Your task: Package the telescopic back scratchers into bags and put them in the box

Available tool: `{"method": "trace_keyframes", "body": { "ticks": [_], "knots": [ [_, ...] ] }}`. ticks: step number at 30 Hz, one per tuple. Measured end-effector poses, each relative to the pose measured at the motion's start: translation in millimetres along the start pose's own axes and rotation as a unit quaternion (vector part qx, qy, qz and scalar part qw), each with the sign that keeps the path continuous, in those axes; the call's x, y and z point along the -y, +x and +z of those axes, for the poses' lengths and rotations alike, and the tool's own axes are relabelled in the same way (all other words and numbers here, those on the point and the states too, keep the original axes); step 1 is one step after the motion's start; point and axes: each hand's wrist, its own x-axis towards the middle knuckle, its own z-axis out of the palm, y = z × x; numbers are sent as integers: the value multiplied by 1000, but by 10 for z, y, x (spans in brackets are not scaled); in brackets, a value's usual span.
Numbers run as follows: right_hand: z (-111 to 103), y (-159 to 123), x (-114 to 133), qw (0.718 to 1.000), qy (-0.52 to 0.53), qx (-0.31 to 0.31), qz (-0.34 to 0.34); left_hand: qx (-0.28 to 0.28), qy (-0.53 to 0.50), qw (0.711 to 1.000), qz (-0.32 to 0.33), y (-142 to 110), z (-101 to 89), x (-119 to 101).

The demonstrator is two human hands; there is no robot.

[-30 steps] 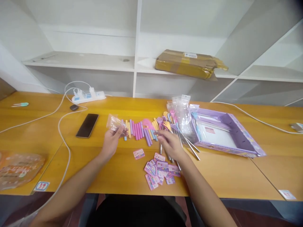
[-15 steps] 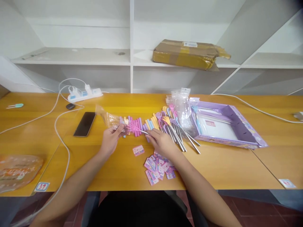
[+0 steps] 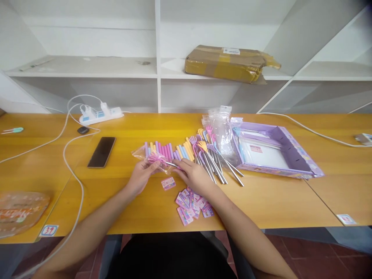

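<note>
My left hand is closed on a clear plastic bag. Inside the bag's mouth lies the pink hand-shaped head of a back scratcher. Its metal rod is gripped by my right hand, whose fingertips are partly hidden. Behind my hands several coloured handle tubes lie in a row. More back scratchers with metal rods are piled to the right of my right hand. Closer to me are a single printed card and a heap of similar cards.
Clear bags lie beside a purple tray box on the right. On the left are a phone, a power strip, white cables and an orange printed bag. A taped carton rests on the shelf.
My right hand has picked up a pink back scratcher and brought it left to the bag. Its head has gone into the bag's mouth. The view has shifted slightly.
</note>
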Motion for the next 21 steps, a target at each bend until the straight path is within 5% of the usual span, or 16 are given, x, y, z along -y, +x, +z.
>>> {"method": "trace_keyframes", "body": {
  "ticks": [4, 9, 14, 21],
  "knots": [
    [-108, 11, 8, 996, 77, 2, 44, -76, -95, 991, 55, 93, -72, -109],
    [-166, 31, 29, 969, 238, 26, 56, -132, -161, 977, 41, 204, -200, -193],
    [-105, -7, 65, 935, 340, 54, 87, -66, -131, 989, 0, 92, -86, -103],
    [11, -26, 129, 956, 287, 27, 56, -9, -58, 998, -10, -41, 65, 3]
  ]
}}
